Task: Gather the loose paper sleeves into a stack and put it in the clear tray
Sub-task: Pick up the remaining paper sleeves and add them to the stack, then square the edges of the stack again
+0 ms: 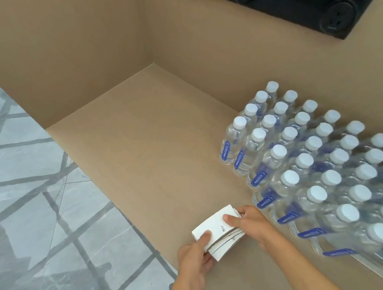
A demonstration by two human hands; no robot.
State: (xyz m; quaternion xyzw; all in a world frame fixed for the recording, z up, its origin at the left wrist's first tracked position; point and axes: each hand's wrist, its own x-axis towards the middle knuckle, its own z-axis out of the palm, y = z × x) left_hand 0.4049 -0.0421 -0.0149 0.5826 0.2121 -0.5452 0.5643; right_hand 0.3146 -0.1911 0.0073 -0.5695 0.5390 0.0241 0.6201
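Both hands closed on the paper sleeves (217, 228): left hand (195, 254) pinches the near end, thumb on top; right hand (247, 218) clamps the far end. Stack sits low over the tan counter (141, 152). Looks light, thin, apt to fan and slip; hold both ends. Water bottles (313, 163) just right of the grip. Clear tray not visible.

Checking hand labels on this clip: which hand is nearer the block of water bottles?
Right. The right hand grips the far end of the paper sleeve stack, right beside the water bottles; the left hand holds the stack's other end, farther from them.
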